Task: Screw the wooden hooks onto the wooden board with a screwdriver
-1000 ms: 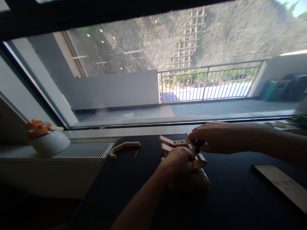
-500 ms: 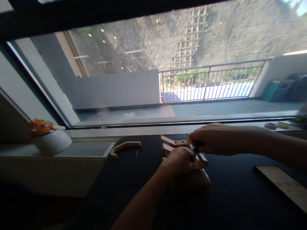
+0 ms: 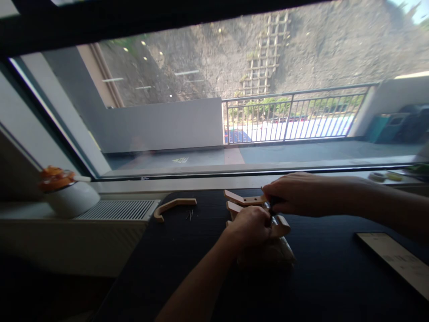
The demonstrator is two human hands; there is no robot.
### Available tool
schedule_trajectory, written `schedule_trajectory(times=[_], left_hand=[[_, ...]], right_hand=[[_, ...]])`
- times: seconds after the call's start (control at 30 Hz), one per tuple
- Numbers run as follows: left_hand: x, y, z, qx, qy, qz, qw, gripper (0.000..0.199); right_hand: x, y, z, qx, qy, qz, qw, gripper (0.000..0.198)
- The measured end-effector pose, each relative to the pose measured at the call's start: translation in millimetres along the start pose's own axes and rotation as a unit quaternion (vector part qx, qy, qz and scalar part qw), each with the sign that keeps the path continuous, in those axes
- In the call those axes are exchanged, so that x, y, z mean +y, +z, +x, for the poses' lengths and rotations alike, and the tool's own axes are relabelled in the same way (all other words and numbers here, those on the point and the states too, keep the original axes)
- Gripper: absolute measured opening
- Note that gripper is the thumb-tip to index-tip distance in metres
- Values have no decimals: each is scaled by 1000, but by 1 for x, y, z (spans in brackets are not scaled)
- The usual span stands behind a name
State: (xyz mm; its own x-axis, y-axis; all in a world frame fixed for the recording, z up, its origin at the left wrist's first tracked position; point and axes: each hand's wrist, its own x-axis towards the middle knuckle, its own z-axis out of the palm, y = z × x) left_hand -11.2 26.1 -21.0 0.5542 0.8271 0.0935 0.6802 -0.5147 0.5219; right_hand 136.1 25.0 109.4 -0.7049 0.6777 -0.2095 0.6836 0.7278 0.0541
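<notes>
Well to the left of the left hand [image 3: 251, 224], a bent wooden piece [image 3: 176, 203] lies on the worktop [image 3: 318, 277]; thin metal bits [image 3: 190, 215], too small to identify, lie between them. Farther left, past the grille [image 3: 122, 210], stands a white pot [image 3: 76, 200] with an orange top. Right of the right hand [image 3: 288, 195], nearer the wearer, lies a flat panel [image 3: 398, 261]; a roll [image 3: 377, 177] rests on the sill beyond the right forearm. A clear bag [image 3: 284, 252] sits below the left hand, under stacked wooden parts [image 3: 283, 225]; a strip with two holes [image 3: 250, 199] lies just beyond that hand. The left hand is closed over the wooden parts, covering their middle. The right hand grips a dark tool [image 3: 273, 206], whose lower end disappears behind the left fingers.
</notes>
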Motion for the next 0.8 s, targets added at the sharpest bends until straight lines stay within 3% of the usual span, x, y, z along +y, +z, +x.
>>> schedule_trajectory(times=[0.13, 0.37, 0.57, 0.8], left_hand=[[1, -1, 0, -14, -10, 6, 1000, 15], [4, -4, -1, -7, -4, -7, 1000, 15], [4, -2, -1, -4, -3, 18, 1000, 17], [3, -2, -1, -2, 9, 17, 1000, 14]], right_hand=[[-3, 0, 1, -11, 34, -46, 998, 33], [1, -1, -3, 5, 5, -1, 1000, 15], [-4, 3, 0, 2, 43, -34, 998, 33], [4, 2, -3, -2, -30, 25, 999, 17]])
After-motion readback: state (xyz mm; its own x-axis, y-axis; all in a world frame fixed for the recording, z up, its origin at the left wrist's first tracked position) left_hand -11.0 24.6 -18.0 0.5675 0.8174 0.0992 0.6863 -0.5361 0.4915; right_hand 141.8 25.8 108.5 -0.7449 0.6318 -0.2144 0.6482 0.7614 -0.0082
